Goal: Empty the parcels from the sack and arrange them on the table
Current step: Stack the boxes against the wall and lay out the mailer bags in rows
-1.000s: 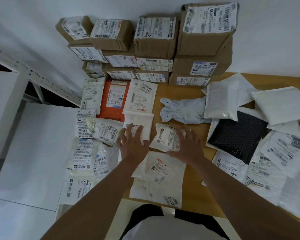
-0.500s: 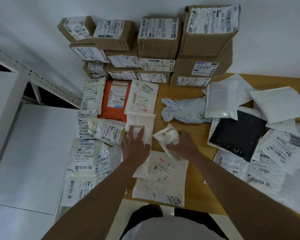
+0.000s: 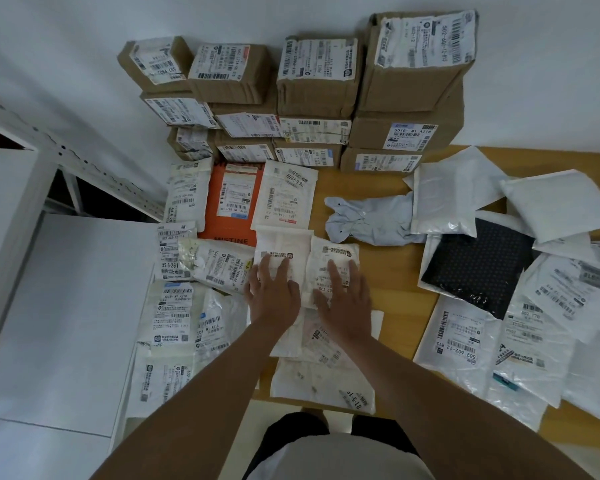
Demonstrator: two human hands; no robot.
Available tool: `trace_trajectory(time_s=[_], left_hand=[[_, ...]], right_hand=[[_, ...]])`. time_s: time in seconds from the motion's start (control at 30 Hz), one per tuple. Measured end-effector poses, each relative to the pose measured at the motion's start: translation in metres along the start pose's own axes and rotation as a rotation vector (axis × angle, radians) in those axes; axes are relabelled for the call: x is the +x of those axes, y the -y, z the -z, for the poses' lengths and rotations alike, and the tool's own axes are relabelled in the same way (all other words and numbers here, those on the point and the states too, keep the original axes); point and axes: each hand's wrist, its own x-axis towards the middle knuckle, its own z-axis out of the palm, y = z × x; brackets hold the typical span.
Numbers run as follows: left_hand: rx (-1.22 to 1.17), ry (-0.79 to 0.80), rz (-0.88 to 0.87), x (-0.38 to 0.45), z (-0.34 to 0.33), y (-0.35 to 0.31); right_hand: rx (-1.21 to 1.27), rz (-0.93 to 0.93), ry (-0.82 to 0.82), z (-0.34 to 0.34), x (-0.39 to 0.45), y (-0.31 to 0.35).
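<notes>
Head view: left hand point(image 3: 274, 299) lies flat, fingers straight, on one white parcel point(image 3: 281, 247); right hand point(image 3: 343, 303) presses flat on the small labelled parcel point(image 3: 333, 258) beside it.

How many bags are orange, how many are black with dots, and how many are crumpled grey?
Orange bag: 1
Black dotted bag: 1
Crumpled grey bag: 1
Total: 3
</notes>
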Motion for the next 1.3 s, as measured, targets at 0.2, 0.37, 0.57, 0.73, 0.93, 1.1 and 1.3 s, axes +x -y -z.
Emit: trace_trajectory(time_s=[0.2, 0.37, 0.57, 0.73, 0.93, 1.1, 1.3], left_hand=[[0.003, 0.001, 0.014, -0.001, 0.004, 0.000], [-0.003, -0.089, -0.050, 0.000, 0.015, -0.015], [-0.004, 0.044, -0.359, 0.053, 0.029, -0.077], [-0.354, 0.180, -0.181, 0.093, 0.029, -0.112], [-1.219, 0.238, 0.183, 0.113, 0.045, -0.114], [-1.404, 0.435, 0.324, 0.119, 0.050, -0.113], [-1.604, 0.226, 0.607, 0.127, 0.031, -0.118]], right_hand=[[-0.150, 0.050, 0.100, -0.001, -0.001, -0.008], [-0.153, 0.081, -0.125, 0.041, 0.040, -0.021], [-0.578, 0.076, 0.107, 0.105, 0.137, -0.056], [-0.332, 0.114, -0.015, 0.113, 0.163, -0.052], [0.637, -0.168, 0.448, 0.153, 0.176, -0.032], [0.633, -0.274, 0.571, 0.161, 0.183, -0.033], [0.778, -0.412, 0.285, 0.157, 0.182, -0.050]])
